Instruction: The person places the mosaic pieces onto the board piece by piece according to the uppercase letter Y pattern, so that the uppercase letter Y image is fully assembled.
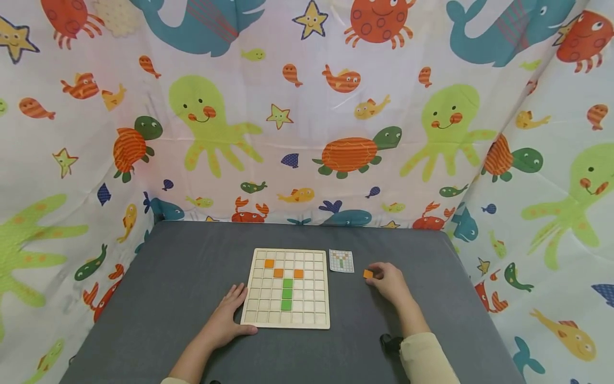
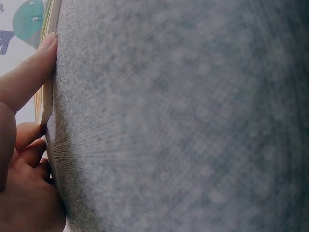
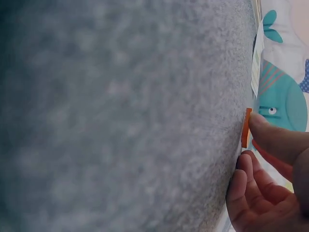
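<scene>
A square wooden grid board [image 1: 309,316] lies on the dark grey table. Set in its cells are three orange square tiles [image 1: 278,273] and, below them, a column of three green square tiles [image 1: 287,294]. My left hand [image 1: 224,319] rests spread at the board's near left corner, thumb on the near edge and fingers along the left side. In the left wrist view the thumb [image 2: 36,70] touches the board's edge [image 2: 47,96]. Right of the board, my right hand [image 1: 389,282] pinches an orange square tile [image 1: 368,274] between thumb and finger, at the table surface.
A small printed card [image 1: 341,261] with a coloured grid pattern lies just right of the board, between it and my right hand. The grey table [image 1: 206,250] meets a curtain [image 1: 302,197] printed with sea animals at the back and both sides.
</scene>
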Tool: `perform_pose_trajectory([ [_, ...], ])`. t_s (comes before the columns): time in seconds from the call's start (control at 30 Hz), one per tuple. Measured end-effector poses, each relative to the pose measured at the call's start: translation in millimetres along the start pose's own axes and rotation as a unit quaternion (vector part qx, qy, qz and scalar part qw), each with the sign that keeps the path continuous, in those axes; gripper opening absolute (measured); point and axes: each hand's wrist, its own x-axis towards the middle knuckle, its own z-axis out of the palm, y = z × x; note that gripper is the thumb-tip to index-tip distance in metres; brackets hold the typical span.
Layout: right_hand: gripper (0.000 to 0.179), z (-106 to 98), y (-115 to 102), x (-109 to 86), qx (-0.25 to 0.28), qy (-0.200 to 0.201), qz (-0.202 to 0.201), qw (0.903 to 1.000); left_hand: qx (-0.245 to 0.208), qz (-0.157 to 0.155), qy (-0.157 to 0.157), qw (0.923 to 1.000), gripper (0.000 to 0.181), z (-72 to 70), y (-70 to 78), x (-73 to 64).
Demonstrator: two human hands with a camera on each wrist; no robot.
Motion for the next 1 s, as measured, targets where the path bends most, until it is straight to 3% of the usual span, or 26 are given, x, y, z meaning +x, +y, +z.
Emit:
perform_pose_trajectory([
  [0.37,0.025,4,0,6.8,-0.022,-0.011,-0.009,0.9997,0.002,-0.004,0.001,1.0,0.119,1.1,-1.5,-0.3],
  [0.67,0.025,5,-2,7.4,-0.043,-0.004,-0.023,0.9988,0.003,-0.001,0.002,1.0,0.119,2.4,-3.5,0.9],
  [1.0,0.026,0,-23,5.8,-0.045,0.017,-0.056,0.9973,0.001,-0.001,0.003,1.0,0.118,2.4,-3.7,0.1],
])
